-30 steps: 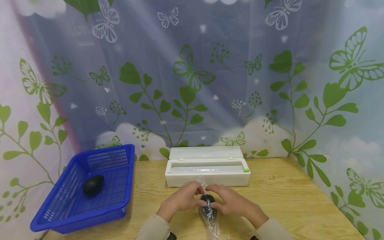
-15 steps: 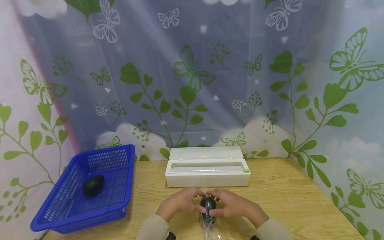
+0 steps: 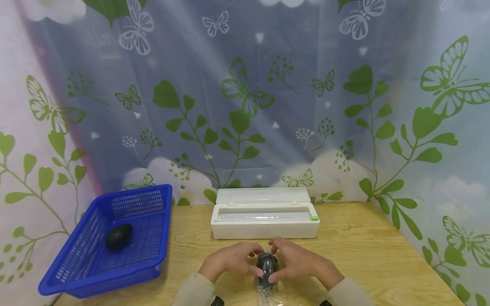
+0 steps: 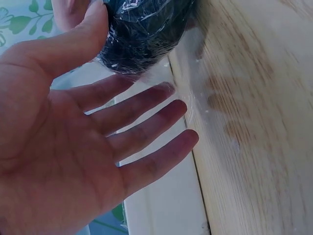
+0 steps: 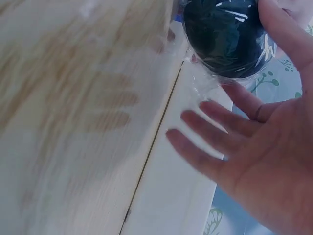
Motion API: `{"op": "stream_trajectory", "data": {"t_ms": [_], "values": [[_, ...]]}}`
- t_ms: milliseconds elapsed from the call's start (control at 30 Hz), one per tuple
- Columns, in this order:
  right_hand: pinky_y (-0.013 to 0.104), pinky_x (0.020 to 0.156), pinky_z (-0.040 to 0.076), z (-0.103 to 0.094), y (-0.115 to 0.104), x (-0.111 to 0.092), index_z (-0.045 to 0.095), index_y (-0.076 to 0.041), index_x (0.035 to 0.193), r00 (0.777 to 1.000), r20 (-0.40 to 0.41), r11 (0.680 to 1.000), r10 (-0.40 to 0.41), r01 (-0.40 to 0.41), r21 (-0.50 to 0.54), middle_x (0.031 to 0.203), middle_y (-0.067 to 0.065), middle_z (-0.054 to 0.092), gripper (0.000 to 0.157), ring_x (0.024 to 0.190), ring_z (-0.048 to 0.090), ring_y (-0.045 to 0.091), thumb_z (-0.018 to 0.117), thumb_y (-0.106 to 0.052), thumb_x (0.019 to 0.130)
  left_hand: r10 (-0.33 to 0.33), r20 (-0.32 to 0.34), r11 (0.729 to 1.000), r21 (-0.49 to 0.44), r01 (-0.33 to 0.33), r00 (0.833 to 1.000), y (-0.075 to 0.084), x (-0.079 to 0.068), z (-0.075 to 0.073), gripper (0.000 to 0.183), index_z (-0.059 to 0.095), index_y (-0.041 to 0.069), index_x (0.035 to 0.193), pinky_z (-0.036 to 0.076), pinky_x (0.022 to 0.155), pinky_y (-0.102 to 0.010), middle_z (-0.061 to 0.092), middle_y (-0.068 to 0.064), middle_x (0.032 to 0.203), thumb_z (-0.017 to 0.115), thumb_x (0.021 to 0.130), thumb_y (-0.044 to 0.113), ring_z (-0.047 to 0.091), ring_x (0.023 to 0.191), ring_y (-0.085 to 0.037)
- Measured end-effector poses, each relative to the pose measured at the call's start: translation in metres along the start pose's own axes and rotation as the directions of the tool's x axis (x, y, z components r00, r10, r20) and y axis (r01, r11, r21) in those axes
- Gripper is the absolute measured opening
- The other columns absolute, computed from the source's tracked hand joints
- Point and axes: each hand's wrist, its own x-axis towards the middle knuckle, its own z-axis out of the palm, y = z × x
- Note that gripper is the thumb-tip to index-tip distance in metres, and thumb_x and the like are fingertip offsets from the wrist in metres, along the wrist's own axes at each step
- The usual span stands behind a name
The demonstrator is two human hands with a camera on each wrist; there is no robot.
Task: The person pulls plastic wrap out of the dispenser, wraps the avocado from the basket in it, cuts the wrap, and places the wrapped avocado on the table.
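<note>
A dark, egg-shaped avocado (image 3: 267, 264) wrapped in clear cling film sits between my two hands at the front middle of the table. My left hand (image 3: 236, 260) holds its left side, the thumb on its near face and the index fingertip at its far end. From the other side my right hand (image 3: 296, 260) holds it the same way, thumb beside the left thumb. In both wrist views the remaining fingers spread out away from the avocado (image 5: 225, 36). Loose crumpled film (image 3: 268, 296) trails from its near end.
Just beyond the hands stands a white cling film box (image 3: 264, 230) with its lid raised and a green slider at its right end. A blue plastic basket (image 3: 165, 229) at the left contains another dark avocado (image 3: 119, 236). Behind the wooden table (image 3: 367, 255) hangs a patterned curtain (image 3: 291, 97).
The film end that stuck up beyond the avocado no longer shows. The avocado has turned between my hands, and more of its wrapped face is visible. Both thumbs have slid slightly nearer me.
</note>
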Motion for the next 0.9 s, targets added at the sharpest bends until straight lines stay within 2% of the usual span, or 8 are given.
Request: {"op": "stream_trajectory", "data": {"t_ms": [133, 200, 300, 367, 567, 700, 900], "values": [[0.033, 0.093, 0.058, -0.0010, 0.0016, -0.0001, 0.054, -0.011, 0.118, 0.999, 0.033, 0.996, -0.004, 0.001, 0.088, 0.118, 0.011, 0.072, 0.056, 0.108, 0.069, 0.017, 0.087, -0.039, 0.082, -0.014, 0.027, 0.999, -0.042, 0.016, 1.000, 0.0001, -0.0001, 0.0002, 0.041, 0.059, 0.017, 0.124, 0.054, 0.100, -0.031, 0.072, -0.007, 0.123, 0.081, 0.091, 0.028, 0.068, 0.116, -0.021], [0.029, 0.088, 0.058, -0.0007, 0.0026, 0.0002, 0.052, -0.010, 0.123, 0.999, 0.053, 0.992, 0.008, -0.014, 0.127, 0.115, 0.011, 0.074, 0.061, 0.102, 0.070, 0.011, 0.087, -0.038, 0.083, -0.027, 0.042, 0.997, -0.070, 0.030, 0.999, 0.0002, 0.0000, 0.0003, 0.041, 0.057, 0.016, 0.124, 0.055, 0.095, -0.029, 0.073, -0.009, 0.120, 0.080, 0.091, 0.026, 0.070, 0.111, -0.020], [0.027, 0.085, 0.058, -0.0010, 0.0031, 0.0001, 0.049, -0.003, 0.135, 0.997, 0.077, 0.987, 0.023, -0.035, 0.159, 0.117, 0.014, 0.075, 0.071, 0.100, 0.070, 0.009, 0.086, -0.036, 0.084, -0.037, 0.056, 0.994, -0.098, 0.043, 0.998, -0.0001, 0.0006, 0.0009, 0.041, 0.057, 0.013, 0.125, 0.056, 0.090, -0.025, 0.072, -0.009, 0.116, 0.079, 0.092, 0.023, 0.071, 0.103, -0.017], [0.025, 0.084, 0.058, -0.0010, 0.0036, 0.0005, 0.051, 0.000, 0.138, 0.995, 0.093, 0.983, 0.026, -0.043, 0.178, 0.119, 0.013, 0.075, 0.072, 0.100, 0.070, 0.008, 0.085, -0.035, 0.085, -0.041, 0.063, 0.994, -0.095, 0.047, 0.997, 0.0000, 0.0011, 0.0010, 0.043, 0.059, 0.010, 0.127, 0.055, 0.088, -0.023, 0.072, -0.007, 0.115, 0.079, 0.092, 0.024, 0.070, 0.100, -0.013], [0.019, 0.077, 0.057, -0.0002, 0.0030, 0.0024, 0.067, -0.003, 0.125, 0.995, 0.094, 0.984, -0.018, 0.001, 0.176, 0.108, 0.000, 0.076, 0.055, 0.087, 0.065, -0.002, 0.087, -0.033, 0.083, -0.016, 0.083, 0.999, -0.049, 0.020, 0.996, 0.0015, 0.0020, 0.0003, 0.033, 0.070, 0.010, 0.117, 0.054, 0.084, -0.020, 0.074, 0.003, 0.106, 0.080, 0.091, 0.028, 0.066, 0.092, -0.003], [0.018, 0.074, 0.057, -0.0005, 0.0002, 0.0027, 0.068, -0.003, 0.124, 0.996, 0.078, 0.982, -0.037, 0.022, 0.190, 0.104, 0.001, 0.078, 0.054, 0.082, 0.067, -0.003, 0.089, -0.029, 0.081, -0.001, 0.077, 0.999, -0.044, 0.004, 0.997, 0.0020, 0.0005, -0.0009, 0.032, 0.066, 0.010, 0.115, 0.054, 0.086, -0.020, 0.071, 0.003, 0.107, 0.080, 0.091, 0.027, 0.065, 0.096, -0.004], [0.019, 0.075, 0.059, -0.0036, -0.0054, 0.0027, 0.066, -0.003, 0.129, 0.999, 0.006, 0.970, -0.036, 0.034, 0.241, 0.110, 0.009, 0.079, 0.057, 0.085, 0.073, 0.003, 0.089, -0.022, 0.081, 0.040, 0.049, 0.992, -0.123, -0.034, 0.998, -0.0010, -0.0020, -0.0073, 0.038, 0.055, 0.009, 0.121, 0.055, 0.092, -0.020, 0.067, -0.006, 0.121, 0.077, 0.094, 0.023, 0.066, 0.109, -0.011]]}}
